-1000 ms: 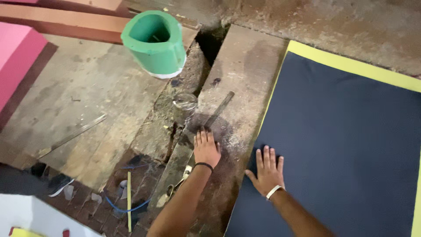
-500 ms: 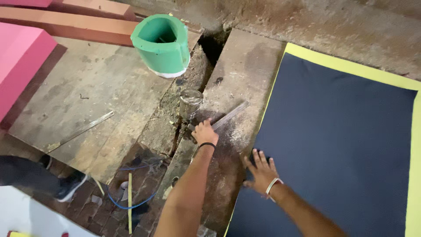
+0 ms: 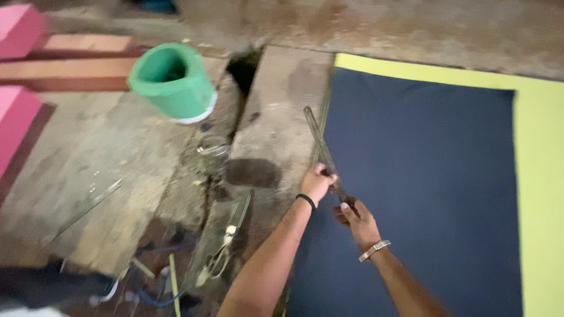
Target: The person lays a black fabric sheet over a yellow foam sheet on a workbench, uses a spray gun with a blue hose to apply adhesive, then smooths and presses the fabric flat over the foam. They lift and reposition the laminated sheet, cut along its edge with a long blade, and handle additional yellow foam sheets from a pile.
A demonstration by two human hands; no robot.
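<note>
Holding a long pair of dark metal shears (image 3: 322,151), both hands meet at the left edge of a large dark blue sheet (image 3: 423,188). The left hand (image 3: 318,183) is closed around the shears near the handles and wears a black band on the wrist. The right hand (image 3: 356,221) is closed on the handle end just below it and wears a pale bracelet. The blades point up and away from the person, lying along the left edge of the dark sheet, above the worn wooden floor (image 3: 106,152).

The dark sheet lies on a bigger yellow sheet (image 3: 543,176), which shows as a border at the top and right sides. A second pair of scissors (image 3: 226,243) lies on the floor to the left of the left forearm, near a gap between the boards. A green roll of material (image 3: 173,82) stands further away at the upper left, and pink foam blocks (image 3: 17,70) lie at the far left edge of the floor. A thin metal strip (image 3: 88,205) rests on the boards at the left.
</note>
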